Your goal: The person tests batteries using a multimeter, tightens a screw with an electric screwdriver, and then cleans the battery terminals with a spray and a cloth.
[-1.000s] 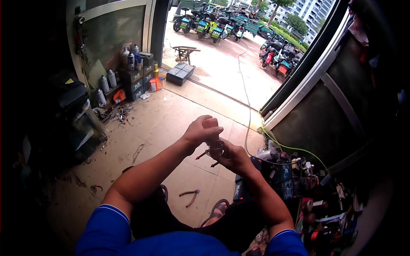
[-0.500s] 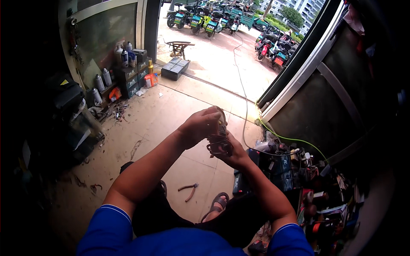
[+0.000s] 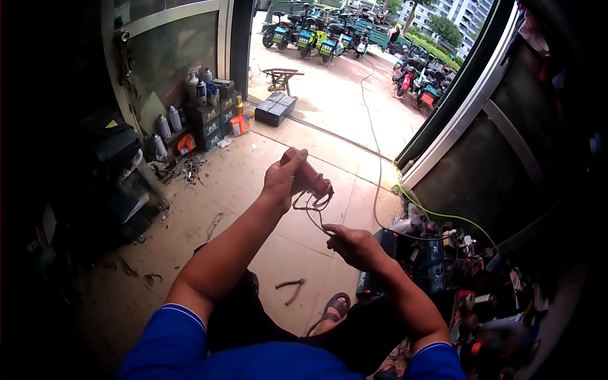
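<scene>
A reddish-brown, elongated handheld device (image 3: 308, 175) is held up in front of me by my left hand (image 3: 280, 182), thumb along its top. I cannot make out its exact kind. Thin dark cable (image 3: 311, 214) loops around its lower end and hangs below it. My right hand (image 3: 356, 247), lower and to the right, has its fingers closed on a stretch of this cable, drawn out from the device. Wire cutters with brown handles (image 3: 292, 291) lie spread on the tiled floor between my feet.
Spray cans (image 3: 175, 118) and stacked dark battery boxes (image 3: 209, 120) line the left wall. A dark box (image 3: 275, 109) sits at the doorway. A long cable (image 3: 373, 126) runs outside, and a yellow-green hose (image 3: 453, 216) crosses the cluttered right side. Parked scooters (image 3: 310, 37) stand outside.
My hands have moved apart. The left has tilted the device up to the left; the right has come down and right with the cable, loosening its coil. The view has shifted slightly.
</scene>
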`<state>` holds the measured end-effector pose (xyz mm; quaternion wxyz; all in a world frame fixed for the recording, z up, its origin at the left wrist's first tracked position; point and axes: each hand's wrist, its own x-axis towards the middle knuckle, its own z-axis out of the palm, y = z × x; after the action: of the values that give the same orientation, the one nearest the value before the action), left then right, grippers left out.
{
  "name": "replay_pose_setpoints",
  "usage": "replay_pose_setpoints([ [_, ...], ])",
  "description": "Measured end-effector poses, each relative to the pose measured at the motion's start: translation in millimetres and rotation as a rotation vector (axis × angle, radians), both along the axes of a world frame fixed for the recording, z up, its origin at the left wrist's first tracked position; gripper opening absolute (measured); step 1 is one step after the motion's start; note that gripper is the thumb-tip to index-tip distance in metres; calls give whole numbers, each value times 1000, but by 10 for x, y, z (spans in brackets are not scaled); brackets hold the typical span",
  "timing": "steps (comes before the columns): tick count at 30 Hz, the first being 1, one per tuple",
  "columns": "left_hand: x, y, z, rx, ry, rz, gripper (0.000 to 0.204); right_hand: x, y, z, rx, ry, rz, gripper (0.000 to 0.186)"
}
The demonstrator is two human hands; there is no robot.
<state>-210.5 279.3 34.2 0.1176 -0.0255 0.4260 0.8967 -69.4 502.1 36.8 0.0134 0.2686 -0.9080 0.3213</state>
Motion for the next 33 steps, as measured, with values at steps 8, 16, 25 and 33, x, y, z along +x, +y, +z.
replay_pose_setpoints([
  [8, -89, -191, 183, 181, 55, 10, 65, -280, 621, -131, 139, 167, -576, 24],
  [16, -610, -696, 66, -852, 532, 1113, 96, -248, 1342, -425, 180, -318, -525, 19],
  [25, -505, -989, -20, 433, 251, 33, 75, -220, 1742, -552, 631, -309, -585, 58],
  [33, 93, -93, 197, 364, 278, -368, 77, -404, 138, 81, -752, -405, -87, 76],
])
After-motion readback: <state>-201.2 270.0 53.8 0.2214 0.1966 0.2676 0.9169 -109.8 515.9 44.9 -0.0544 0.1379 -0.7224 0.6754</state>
